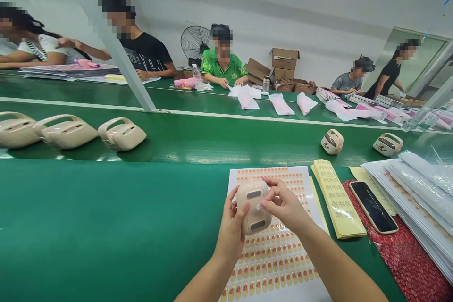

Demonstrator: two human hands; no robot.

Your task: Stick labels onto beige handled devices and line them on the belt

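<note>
A cream rounded device (252, 219), which looks like a small portable speaker, is tilted with its underside towards me. That face carries two dark grey strips and faint printing between them. My left hand (234, 219) is closed around its left side, thumb lying on the face. On the other side, my right hand (283, 203) pinches a small white piece (258, 206), probably a label, against or just above the underside. Below both hands lies a white sheet (269, 238) with rows of small oval orange-and-red stickers.
Yellow label sheets (336, 198), a phone (373, 207), red bubble wrap (406, 255) and stacked plastic-covered sheets (414, 193) lie to the right. Similar devices (122, 134) stand on the green belt (212, 139) ahead. Beyond it, several people sit or stand, with pink packets (281, 104).
</note>
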